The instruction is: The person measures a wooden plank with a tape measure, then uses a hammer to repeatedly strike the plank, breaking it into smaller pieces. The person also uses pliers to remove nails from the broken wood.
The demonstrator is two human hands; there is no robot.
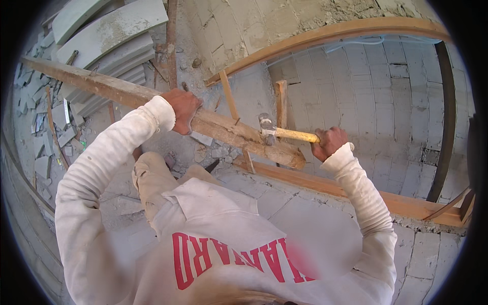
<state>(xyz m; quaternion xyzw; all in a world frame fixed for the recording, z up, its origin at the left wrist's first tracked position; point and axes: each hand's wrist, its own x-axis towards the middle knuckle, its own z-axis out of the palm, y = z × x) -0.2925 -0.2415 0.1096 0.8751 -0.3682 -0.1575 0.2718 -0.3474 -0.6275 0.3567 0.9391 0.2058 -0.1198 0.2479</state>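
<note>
My left hand (182, 110) is closed over a long, rough wooden beam (229, 129), which slants from the far left down to the middle right. In my right hand (329, 143) is a hammer (297, 134) with a yellow handle, gripped near its end. Its metal head rests on or just above the beam close to the beam's right end; I cannot tell whether they touch. A nail (237, 121) stands up from the beam between my left hand and the hammer head. Below the beam, a thin wooden strip (230, 96) slants toward the opening's frame.
A wooden frame (325, 179) borders a large opening at the right, with a block wall (345, 91) inside it. A short wooden post (281, 101) stands near the hammer. Pale curved slabs (114, 33) are stacked at the upper left, beside broken tile pieces (43, 165).
</note>
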